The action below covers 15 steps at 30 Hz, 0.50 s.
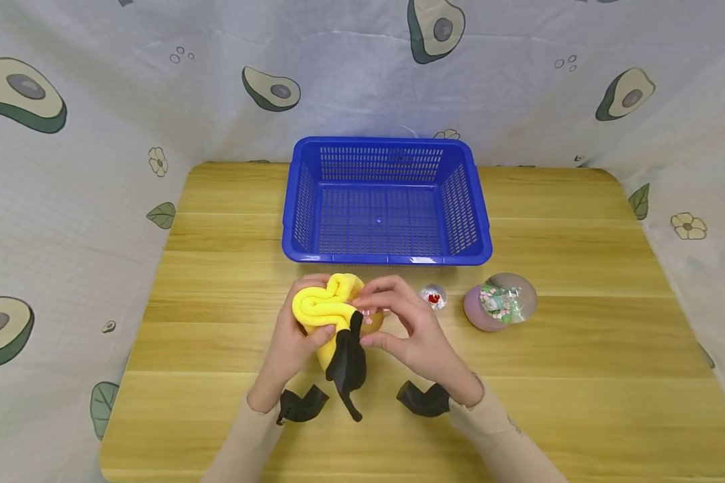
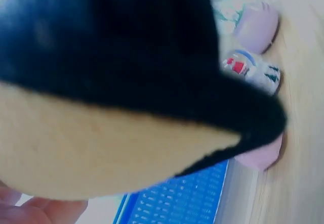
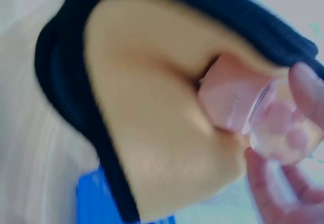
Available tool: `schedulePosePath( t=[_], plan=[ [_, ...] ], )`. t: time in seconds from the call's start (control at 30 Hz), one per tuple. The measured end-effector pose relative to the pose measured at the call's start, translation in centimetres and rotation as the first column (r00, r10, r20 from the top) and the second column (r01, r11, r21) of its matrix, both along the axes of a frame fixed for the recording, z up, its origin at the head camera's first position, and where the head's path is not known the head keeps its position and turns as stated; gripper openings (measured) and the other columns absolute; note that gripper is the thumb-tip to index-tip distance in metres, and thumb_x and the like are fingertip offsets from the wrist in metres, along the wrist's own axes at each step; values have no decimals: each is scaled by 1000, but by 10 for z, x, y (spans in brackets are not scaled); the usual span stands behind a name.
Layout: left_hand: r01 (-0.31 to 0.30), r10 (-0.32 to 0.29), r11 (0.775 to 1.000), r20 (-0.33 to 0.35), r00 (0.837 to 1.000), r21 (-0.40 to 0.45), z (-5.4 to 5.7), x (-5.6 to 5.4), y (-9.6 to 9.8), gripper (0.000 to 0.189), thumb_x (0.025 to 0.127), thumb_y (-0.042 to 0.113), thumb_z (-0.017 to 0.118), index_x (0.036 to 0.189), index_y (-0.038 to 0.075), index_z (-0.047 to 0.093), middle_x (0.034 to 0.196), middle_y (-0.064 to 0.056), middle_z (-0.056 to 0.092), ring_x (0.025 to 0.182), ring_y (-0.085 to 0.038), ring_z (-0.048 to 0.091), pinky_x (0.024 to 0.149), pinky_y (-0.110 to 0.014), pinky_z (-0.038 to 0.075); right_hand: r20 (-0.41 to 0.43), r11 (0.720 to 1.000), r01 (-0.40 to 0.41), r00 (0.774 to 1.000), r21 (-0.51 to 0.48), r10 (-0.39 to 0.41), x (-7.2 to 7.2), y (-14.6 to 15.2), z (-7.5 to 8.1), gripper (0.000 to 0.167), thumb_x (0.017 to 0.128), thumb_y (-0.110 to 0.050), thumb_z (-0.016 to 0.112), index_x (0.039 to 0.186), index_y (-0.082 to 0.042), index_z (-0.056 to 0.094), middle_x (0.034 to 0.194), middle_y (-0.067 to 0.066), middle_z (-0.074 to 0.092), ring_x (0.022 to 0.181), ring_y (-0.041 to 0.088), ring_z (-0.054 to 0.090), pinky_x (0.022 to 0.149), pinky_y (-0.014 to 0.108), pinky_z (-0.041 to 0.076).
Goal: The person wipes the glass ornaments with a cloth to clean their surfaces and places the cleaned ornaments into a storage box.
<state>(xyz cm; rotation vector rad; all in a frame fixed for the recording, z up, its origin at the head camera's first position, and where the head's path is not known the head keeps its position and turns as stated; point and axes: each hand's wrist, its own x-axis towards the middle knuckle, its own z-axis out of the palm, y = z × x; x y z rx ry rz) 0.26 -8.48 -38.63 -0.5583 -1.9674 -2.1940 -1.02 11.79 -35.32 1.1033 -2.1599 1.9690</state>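
Observation:
My left hand (image 1: 293, 335) grips a bunched yellow cloth (image 1: 323, 308) with a black edge that hangs down toward me. The cloth wraps partly around a snow globe with a pink base (image 3: 230, 95). In the right wrist view its clear dome (image 3: 283, 125) shows, with small pink shapes inside. My right hand (image 1: 413, 329) holds that dome between thumb and fingers, just right of the cloth. Large parts of both wrist views are covered by the cloth, which looks beige there with a dark edge.
Beyond my hands a blue plastic basket (image 1: 387, 259) stands on the wooden table (image 1: 217, 349). To the right are a small snow globe with a red figure (image 1: 433, 297) and a larger one with a purple base (image 1: 482, 312). A patterned curtain (image 1: 350, 74) hangs behind.

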Motion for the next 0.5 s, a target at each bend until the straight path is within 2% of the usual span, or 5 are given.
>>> schedulePosePath(
  t=[0.07,0.17,0.3,0.37,0.5],
  plan=[
    [12,-13,1000,40,999,22,-1,-1,-2,47,83,36,70,113,5,50,121,-4,53,111,-21,50,93,-27,44,-141,1000,-10,990,15,12,-2,-1,0,25,87,-20,69,105,-3,65,114,16,54,102,28,54,87,30,47],
    [53,-57,997,80,995,57,-3,-1,-3,36,83,29,66,114,15,52,115,-3,54,105,-18,52,89,-25,46,-331,999,-48,942,8,48,-5,-2,1,17,90,-18,65,101,-5,67,112,16,58,102,31,55,91,36,46],
    [97,-109,989,102,989,113,-4,-2,-4,34,81,22,63,114,19,54,111,-2,55,99,-15,52,85,-23,46,-459,996,-89,886,-23,69,-9,-3,2,14,91,-12,64,101,-4,68,110,16,61,100,30,56,91,39,46],
    [98,-109,988,91,990,122,-3,-2,-4,33,84,25,65,114,18,55,113,-3,55,100,-16,52,85,-23,46,-463,996,-81,885,-41,53,-9,-4,1,15,89,-11,66,101,-3,68,109,16,61,100,30,56,90,38,46],
    [83,-89,991,51,995,107,1,1,-2,39,85,34,70,115,17,54,119,-5,54,106,-20,51,87,-25,47,-387,996,-32,922,-86,-4,-8,-2,-3,20,85,-14,71,101,-2,68,109,18,61,100,29,58,86,32,49]
  ],
)
